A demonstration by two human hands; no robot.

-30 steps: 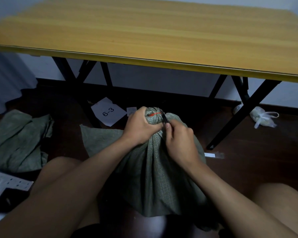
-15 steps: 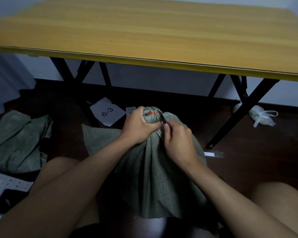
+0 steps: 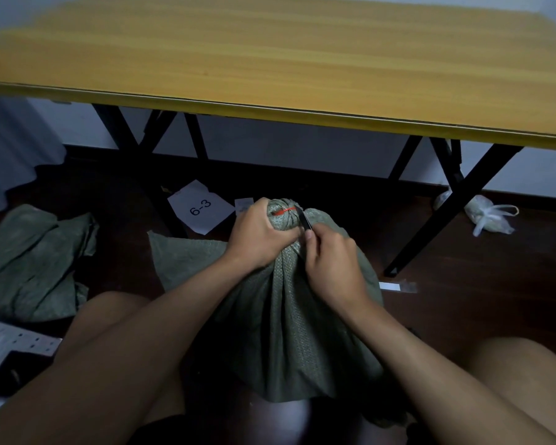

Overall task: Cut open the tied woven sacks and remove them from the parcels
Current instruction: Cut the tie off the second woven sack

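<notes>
— Dark floor (image 3: 463,316) under a yellow wooden tabletop (image 3: 270,59) on black folding legs; what sits on it?
— One green woven sack (image 3: 289,316) stands on the floor between the person's knees, its neck bunched and bound by a red tie (image 3: 283,211).
— And the hands?
— Left hand (image 3: 257,236) is curled round the gathered neck just below the tie; right hand (image 3: 331,261) pinches a small dark blade (image 3: 304,220), its tip at the tie's right side.
— Anything else?
— Another green sack (image 3: 32,261) lies crumpled at left; a paper marked 6-3 (image 3: 199,207) lies behind; a knotted plastic bag (image 3: 485,216) rests by the right leg.
</notes>
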